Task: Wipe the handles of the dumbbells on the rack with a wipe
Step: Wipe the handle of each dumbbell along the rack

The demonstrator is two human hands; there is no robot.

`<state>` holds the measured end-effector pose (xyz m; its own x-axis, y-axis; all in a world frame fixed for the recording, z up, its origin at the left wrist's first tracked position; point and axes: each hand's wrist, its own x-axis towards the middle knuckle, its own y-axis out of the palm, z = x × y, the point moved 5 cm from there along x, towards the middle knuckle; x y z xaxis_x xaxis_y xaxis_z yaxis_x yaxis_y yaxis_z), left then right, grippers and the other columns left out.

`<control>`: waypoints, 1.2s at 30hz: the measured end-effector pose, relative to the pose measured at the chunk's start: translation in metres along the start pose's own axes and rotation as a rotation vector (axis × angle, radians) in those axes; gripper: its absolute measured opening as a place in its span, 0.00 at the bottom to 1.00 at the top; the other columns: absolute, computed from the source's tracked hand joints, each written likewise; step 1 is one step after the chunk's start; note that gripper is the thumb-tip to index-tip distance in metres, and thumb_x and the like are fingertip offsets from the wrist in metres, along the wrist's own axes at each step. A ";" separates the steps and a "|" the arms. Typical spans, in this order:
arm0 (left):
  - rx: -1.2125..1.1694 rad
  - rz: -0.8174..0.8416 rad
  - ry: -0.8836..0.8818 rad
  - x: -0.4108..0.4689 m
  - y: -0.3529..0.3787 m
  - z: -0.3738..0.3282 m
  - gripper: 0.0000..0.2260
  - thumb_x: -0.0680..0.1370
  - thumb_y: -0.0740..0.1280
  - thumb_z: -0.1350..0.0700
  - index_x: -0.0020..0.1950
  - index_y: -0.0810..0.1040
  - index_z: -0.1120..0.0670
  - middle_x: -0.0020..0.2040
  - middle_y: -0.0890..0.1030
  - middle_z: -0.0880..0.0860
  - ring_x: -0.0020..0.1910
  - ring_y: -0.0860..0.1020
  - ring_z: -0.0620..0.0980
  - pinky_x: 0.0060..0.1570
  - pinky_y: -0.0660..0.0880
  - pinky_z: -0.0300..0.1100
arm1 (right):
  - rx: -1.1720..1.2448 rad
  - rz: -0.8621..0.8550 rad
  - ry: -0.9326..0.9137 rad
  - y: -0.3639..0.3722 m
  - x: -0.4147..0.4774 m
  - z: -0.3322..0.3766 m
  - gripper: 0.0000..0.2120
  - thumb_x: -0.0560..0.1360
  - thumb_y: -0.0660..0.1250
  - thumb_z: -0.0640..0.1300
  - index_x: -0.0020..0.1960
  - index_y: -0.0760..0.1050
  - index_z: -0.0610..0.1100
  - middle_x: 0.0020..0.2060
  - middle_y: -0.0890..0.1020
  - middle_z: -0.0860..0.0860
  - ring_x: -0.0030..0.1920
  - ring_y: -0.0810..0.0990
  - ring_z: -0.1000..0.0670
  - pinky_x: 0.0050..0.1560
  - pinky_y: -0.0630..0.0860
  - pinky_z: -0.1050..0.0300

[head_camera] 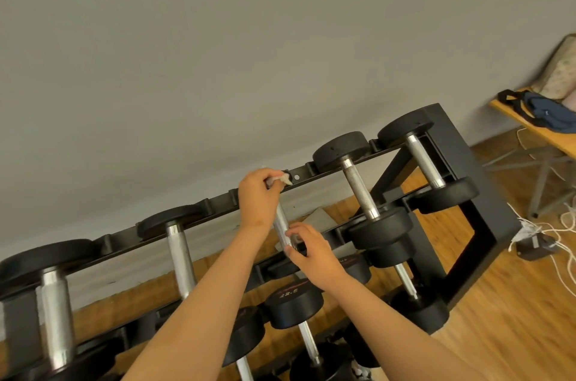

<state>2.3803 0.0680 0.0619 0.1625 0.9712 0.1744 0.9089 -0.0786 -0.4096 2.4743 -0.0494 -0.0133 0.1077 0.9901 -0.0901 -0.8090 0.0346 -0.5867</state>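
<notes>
A black dumbbell rack (486,209) holds black dumbbells with silver handles on its tiers. On the top tier, my left hand (260,196) grips a white wipe (280,178) wrapped round the far end of a silver handle (281,226). My right hand (311,251) pinches the near end of that same handle. Both heads of this dumbbell are hidden by my hands. Other top-tier handles stand to the left (180,259) (56,318) and to the right (358,187) (425,160).
A grey wall runs behind the rack. Lower tiers carry more dumbbells, one head marked 22.5 (294,302). To the right, on the wooden floor, lie white cables and a small device (534,243). A wooden bench with a dark bag (551,114) stands at far right.
</notes>
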 end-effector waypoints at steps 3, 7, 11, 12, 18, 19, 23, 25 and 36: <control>-0.054 0.156 -0.011 -0.029 0.020 -0.004 0.08 0.75 0.70 0.63 0.48 0.83 0.51 0.46 0.83 0.44 0.48 0.80 0.40 0.53 0.77 0.38 | 0.125 -0.126 0.057 -0.018 -0.011 -0.001 0.12 0.79 0.66 0.46 0.61 0.71 0.53 0.56 0.75 0.59 0.58 0.73 0.59 0.61 0.69 0.64; -0.122 0.196 -0.110 -0.070 0.038 0.004 0.10 0.76 0.71 0.61 0.45 0.81 0.45 0.46 0.83 0.42 0.49 0.80 0.39 0.53 0.76 0.37 | 0.258 -0.312 0.059 -0.056 -0.025 -0.018 0.11 0.79 0.65 0.41 0.57 0.71 0.55 0.51 0.77 0.59 0.52 0.76 0.61 0.53 0.72 0.69; -0.173 0.164 -0.143 -0.090 0.067 -0.014 0.09 0.74 0.72 0.62 0.45 0.81 0.47 0.45 0.83 0.43 0.47 0.80 0.38 0.50 0.76 0.32 | 0.467 -0.271 0.072 -0.095 -0.019 -0.037 0.12 0.78 0.65 0.40 0.60 0.73 0.51 0.54 0.78 0.57 0.55 0.77 0.62 0.55 0.74 0.68; -0.185 0.155 -0.149 -0.091 0.078 -0.022 0.09 0.74 0.73 0.62 0.45 0.81 0.47 0.44 0.83 0.44 0.47 0.80 0.38 0.49 0.76 0.31 | 0.488 -0.229 0.062 -0.103 -0.016 -0.042 0.12 0.78 0.65 0.40 0.60 0.74 0.50 0.54 0.79 0.56 0.55 0.78 0.60 0.57 0.75 0.65; -0.215 0.038 -0.222 -0.086 0.144 -0.052 0.07 0.73 0.73 0.61 0.44 0.81 0.48 0.42 0.83 0.47 0.45 0.81 0.42 0.49 0.79 0.39 | 0.494 -0.034 0.029 -0.163 -0.004 -0.081 0.10 0.76 0.68 0.43 0.58 0.79 0.46 0.51 0.83 0.52 0.54 0.81 0.53 0.59 0.78 0.50; -0.213 0.017 -0.241 -0.086 0.152 -0.055 0.07 0.73 0.73 0.61 0.44 0.81 0.48 0.42 0.83 0.46 0.46 0.81 0.42 0.50 0.79 0.39 | 0.487 0.014 0.026 -0.172 -0.001 -0.086 0.11 0.76 0.69 0.42 0.58 0.79 0.46 0.51 0.83 0.52 0.54 0.81 0.54 0.60 0.78 0.51; -0.220 -0.061 -0.287 -0.089 0.172 -0.065 0.07 0.75 0.72 0.61 0.45 0.82 0.49 0.43 0.84 0.45 0.47 0.81 0.41 0.51 0.78 0.37 | 0.467 0.119 -0.007 -0.194 0.008 -0.093 0.10 0.75 0.70 0.43 0.56 0.79 0.47 0.51 0.83 0.54 0.54 0.80 0.56 0.59 0.77 0.53; -0.256 -0.091 -0.295 -0.088 0.177 -0.069 0.05 0.76 0.70 0.62 0.48 0.83 0.52 0.44 0.84 0.48 0.48 0.82 0.43 0.50 0.78 0.36 | 0.462 0.122 -0.013 -0.200 0.015 -0.095 0.08 0.75 0.70 0.44 0.54 0.79 0.48 0.50 0.83 0.55 0.53 0.81 0.56 0.59 0.78 0.52; -0.168 -0.274 -0.367 -0.079 0.193 -0.041 0.05 0.81 0.63 0.56 0.54 0.77 0.53 0.49 0.80 0.47 0.50 0.78 0.42 0.54 0.77 0.41 | 0.356 -0.069 -0.003 -0.198 0.040 -0.088 0.05 0.76 0.69 0.41 0.51 0.78 0.48 0.45 0.82 0.56 0.48 0.80 0.59 0.52 0.77 0.62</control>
<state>2.5592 -0.0330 0.0060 -0.2096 0.9742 -0.0841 0.9538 0.1848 -0.2369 2.6894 -0.0288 0.0284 0.1680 0.9841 -0.0572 -0.9506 0.1463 -0.2739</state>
